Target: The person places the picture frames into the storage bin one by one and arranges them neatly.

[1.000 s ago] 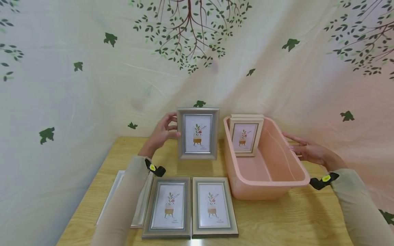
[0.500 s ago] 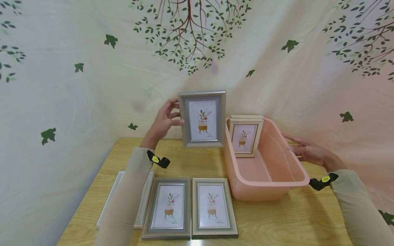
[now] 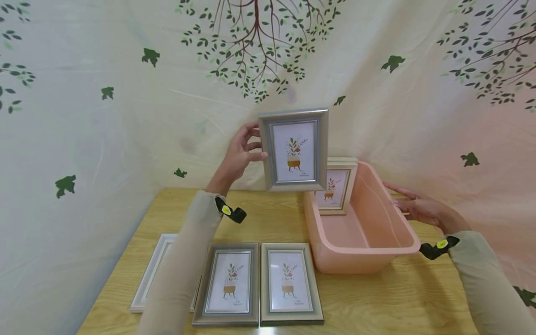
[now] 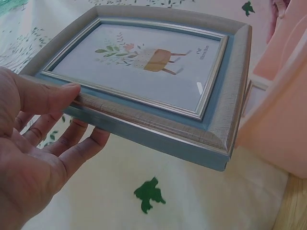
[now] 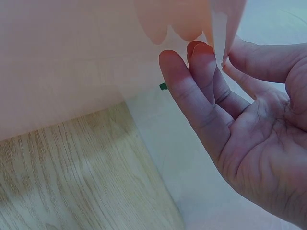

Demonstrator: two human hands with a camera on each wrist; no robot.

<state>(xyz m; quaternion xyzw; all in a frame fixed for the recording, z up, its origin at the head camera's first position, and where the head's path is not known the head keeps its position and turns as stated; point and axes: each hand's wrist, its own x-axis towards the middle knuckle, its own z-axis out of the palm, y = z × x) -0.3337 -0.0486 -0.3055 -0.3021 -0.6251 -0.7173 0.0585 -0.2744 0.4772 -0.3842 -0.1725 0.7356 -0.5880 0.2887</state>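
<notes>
My left hand holds a silver-grey picture frame by its left edge, thumb on the front and fingers behind. The frame hangs upright in the air, its lower right corner overlapping the pink plastic basin in the head view. In the left wrist view, the frame's blue-grey side shows above the fingers. Inside the basin, cream picture frames stand against the back left, partly hidden. On the basin's right side, my right hand has its thumb and fingers about the rim's lip.
Two silver-toned frames, a darker one and a lighter one, lie face up at the table's front. A white frame at the left is partly hidden by my sleeve. A printed curtain hangs behind the wooden table.
My left hand has raised the grey picture frame and carried it right, to the basin's left side. The right hand stays at the basin's rim.
</notes>
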